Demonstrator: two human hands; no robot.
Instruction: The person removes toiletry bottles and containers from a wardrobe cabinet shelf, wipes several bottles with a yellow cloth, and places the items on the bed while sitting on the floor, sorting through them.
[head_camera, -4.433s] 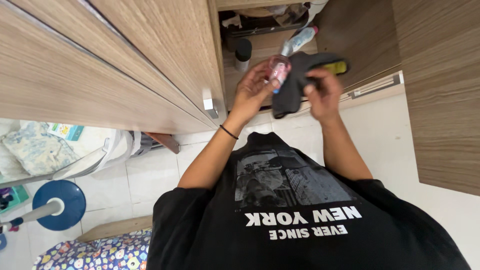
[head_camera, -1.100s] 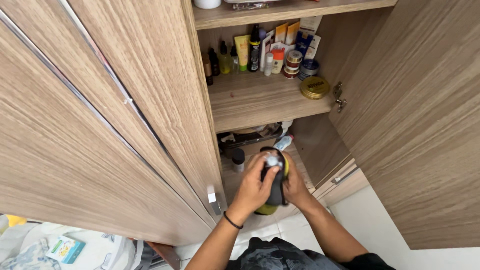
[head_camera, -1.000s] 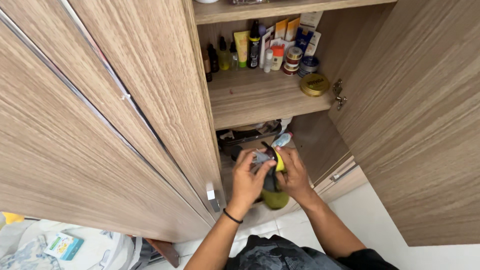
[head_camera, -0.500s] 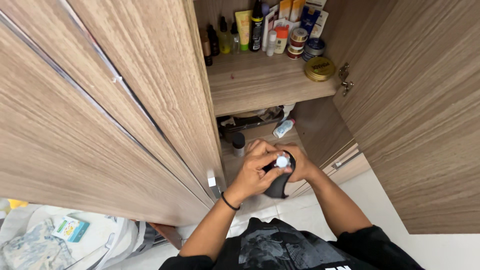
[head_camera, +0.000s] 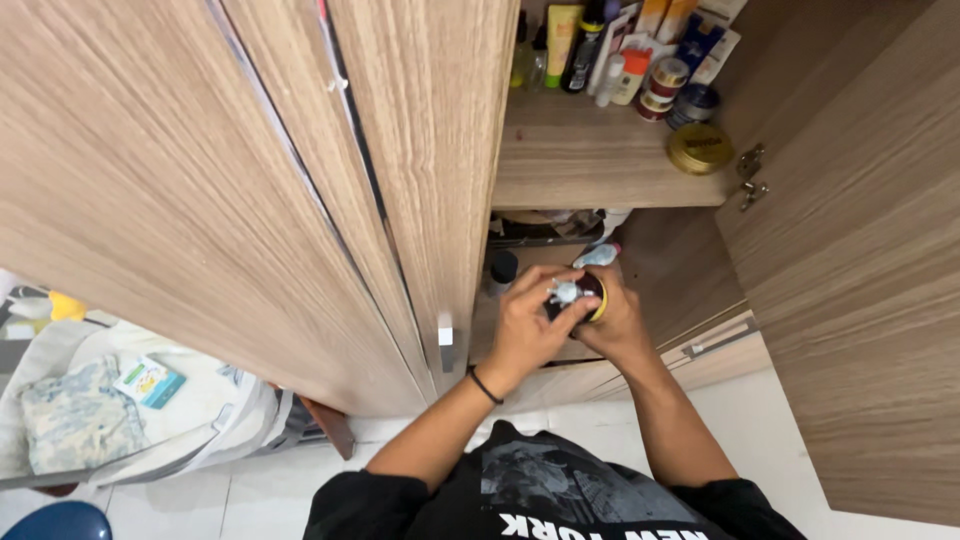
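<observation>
Both hands are raised together in front of an open wooden cupboard (head_camera: 620, 160). A small bottle with a silvery cap (head_camera: 565, 292) is pinched by the fingers of the left hand (head_camera: 528, 325), at the middle of the scene, just near of the lower shelf. A dark cloth with a yellow edge (head_camera: 594, 296) is wrapped around the bottle's right side and gripped closed by the right hand (head_camera: 612, 318); the two hands are touching.

A plastic bottle lying on its side (head_camera: 596, 256) is seen just beyond the hands. On the upper shelf, far and right, a gold round tin (head_camera: 699, 148) is set near tubes and jars (head_camera: 620, 60). The closed door with a metal handle (head_camera: 445, 330) is to the left.
</observation>
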